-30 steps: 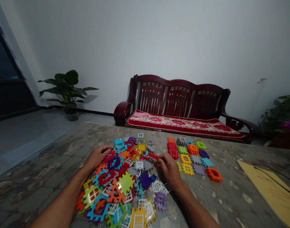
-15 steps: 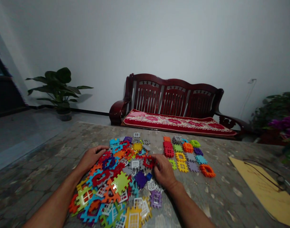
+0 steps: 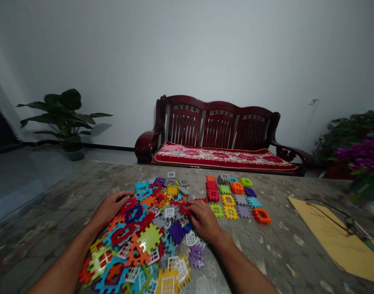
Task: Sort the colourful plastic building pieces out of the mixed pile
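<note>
A heap of plastic interlocking building pieces (image 3: 150, 237) in many colours spreads over the table before me. My left hand (image 3: 113, 206) lies along the heap's left edge, thumb and fingers apart, beside some red pieces. At the heap's right side, my right hand (image 3: 203, 218) has its fingers curled onto a red interlocking piece (image 3: 185, 208), partly hidden by the fingertips. Another bit of red (image 3: 201, 200) shows just behind that hand. Close below it are a small blue piece (image 3: 187, 228), white window pieces (image 3: 190, 238) and a purple window piece (image 3: 196, 257).
Right of the heap, pieces lie in rows, among them red ones (image 3: 213, 195), yellow frames (image 3: 230, 212) and an orange frame (image 3: 261, 216). Yellow paper (image 3: 330, 237) with glasses (image 3: 348, 223) on it lies farther right. A wooden bench (image 3: 220, 126) stands beyond the table (image 3: 251, 253).
The whole view has shifted slightly, so things appear farther left. My right hand stays at the heap's right side with its fingers on red; a red bit now shows behind it. My left hand stays put.
</note>
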A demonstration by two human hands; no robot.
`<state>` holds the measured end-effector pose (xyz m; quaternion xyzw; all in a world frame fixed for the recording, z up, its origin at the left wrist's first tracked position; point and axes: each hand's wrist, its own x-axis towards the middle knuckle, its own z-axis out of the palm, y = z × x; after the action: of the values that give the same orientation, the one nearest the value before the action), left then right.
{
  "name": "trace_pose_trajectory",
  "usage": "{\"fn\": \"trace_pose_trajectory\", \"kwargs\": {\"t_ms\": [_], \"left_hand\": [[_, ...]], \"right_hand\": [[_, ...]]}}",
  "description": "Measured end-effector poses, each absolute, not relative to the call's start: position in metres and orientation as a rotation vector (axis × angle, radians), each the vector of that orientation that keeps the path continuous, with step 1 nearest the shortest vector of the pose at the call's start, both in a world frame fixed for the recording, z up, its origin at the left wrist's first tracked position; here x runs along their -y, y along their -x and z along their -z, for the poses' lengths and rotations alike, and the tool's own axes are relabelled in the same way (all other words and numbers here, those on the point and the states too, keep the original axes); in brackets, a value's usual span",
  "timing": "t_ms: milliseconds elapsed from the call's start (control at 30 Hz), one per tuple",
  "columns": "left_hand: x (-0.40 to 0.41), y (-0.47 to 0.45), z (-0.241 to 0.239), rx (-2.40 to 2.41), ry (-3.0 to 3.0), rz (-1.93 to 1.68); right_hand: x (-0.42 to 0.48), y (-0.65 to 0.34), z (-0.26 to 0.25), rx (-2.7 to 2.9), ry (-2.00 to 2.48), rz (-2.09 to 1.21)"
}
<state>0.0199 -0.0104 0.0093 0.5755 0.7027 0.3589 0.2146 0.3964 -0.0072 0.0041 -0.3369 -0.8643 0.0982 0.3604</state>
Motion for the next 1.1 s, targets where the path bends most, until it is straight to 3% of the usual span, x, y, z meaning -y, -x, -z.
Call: {"fn": "trace_pose_trajectory", "kwargs": {"t_ms": [433,1100], "left_hand": [[0.015,-0.028,-0.02,-1.954,-1.583,-1.041],[0.014,-0.026,-0.017,-1.98,-1.59,-1.01]], "right_hand": [[-0.007,-0.401,0.008,1.743,1.095,-0.515],[0.002,-0.397,-0.003,1.978,0.891,-0.466]]}}
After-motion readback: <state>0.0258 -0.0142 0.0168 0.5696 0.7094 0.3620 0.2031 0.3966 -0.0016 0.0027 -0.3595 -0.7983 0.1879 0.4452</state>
